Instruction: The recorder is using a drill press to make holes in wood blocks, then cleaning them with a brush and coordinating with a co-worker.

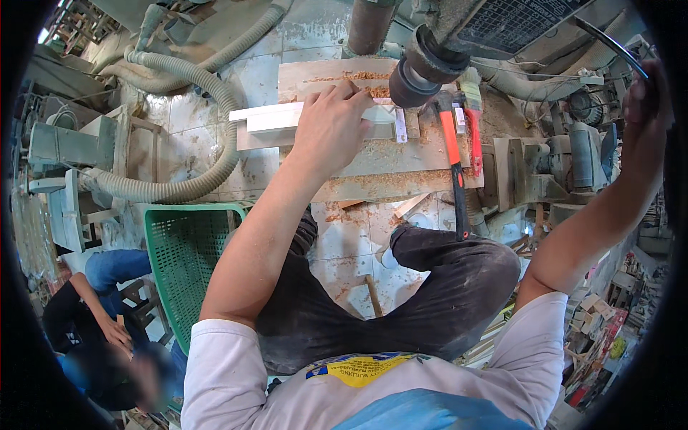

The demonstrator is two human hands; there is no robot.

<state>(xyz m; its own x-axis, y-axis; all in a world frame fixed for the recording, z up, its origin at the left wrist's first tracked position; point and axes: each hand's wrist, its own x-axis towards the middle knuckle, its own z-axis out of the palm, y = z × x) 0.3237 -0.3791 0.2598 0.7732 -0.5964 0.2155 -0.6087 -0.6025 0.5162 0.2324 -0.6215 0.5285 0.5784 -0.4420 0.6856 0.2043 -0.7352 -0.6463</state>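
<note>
My left hand (334,127) presses down over a pale wooden strip (276,118), its fingers bent around the far side. The strip lies crosswise on a wooden board (358,170) strewn with shavings. Just right of my fingers hangs the dark chuck (414,80) of a drill press; the bit's tip cannot be made out. A small white piece with markings (400,125) stands at the strip's right end. At the far right, my raised right hand (647,100) is closed around the press's dark curved lever (610,43).
A hammer (451,140) with an orange and black handle lies right of the strip, beside a red-handled brush (474,132). A ribbed hose (231,125) curves at the left. A green plastic basket (197,208) stands by my left leg; another person (107,315) sits beyond it.
</note>
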